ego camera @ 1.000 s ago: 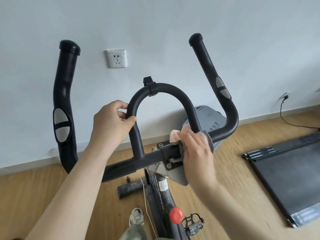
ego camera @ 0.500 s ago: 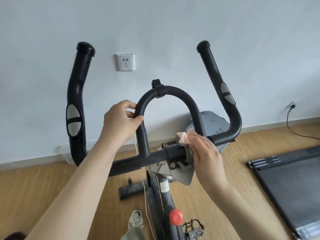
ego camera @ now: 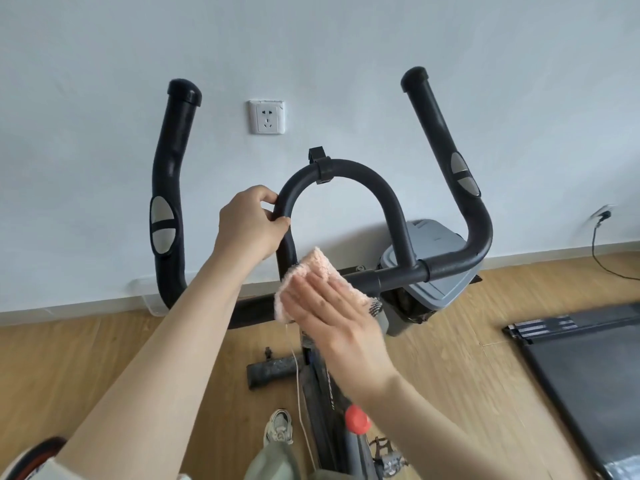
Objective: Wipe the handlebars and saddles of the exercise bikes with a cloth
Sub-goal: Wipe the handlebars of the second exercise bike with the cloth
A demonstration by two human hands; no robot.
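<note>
A pale matte wall (ego camera: pixel 346 46) fills the upper half, meeting a wood-grain plank floor (ego camera: pixel 104 358) along a white baseboard. At the right edge lies a flat black treadmill deck (ego camera: pixel 588 375) with a ribbed front strip.

The exercise bike's handlebars (ego camera: pixel 391 209) are black foam-padded tubing: 2 long upright horns with rounded end caps, each carrying an oval silver sensor pad, joined by a horizontal crossbar, with an arched centre loop rising from it. A grey plastic housing (ego camera: pixel 436 271) with bevelled edges sits just behind the crossbar. Below, the dark frame post (ego camera: pixel 322 382) slants down to a round red knob (ego camera: pixel 357 420) and a metal pedal (ego camera: pixel 388 452).

The left hand (ego camera: pixel 247 225) is wrapped around the left leg of the centre loop, fingers curled over the padding. The right hand (ego camera: pixel 332 313) lies flat with fingers together and extended, pressing a fluffy pink cloth (ego camera: pixel 313 271) against the crossbar at the base of the loop; a patch of dark checked weave shows at the cloth's right edge.

A white square wall socket (ego camera: pixel 266 117) sits above the loop. A thin pale cord (ego camera: pixel 298 386) hangs down beside the frame, and a grey sneaker (ego camera: pixel 278 427) rests on the floor.
</note>
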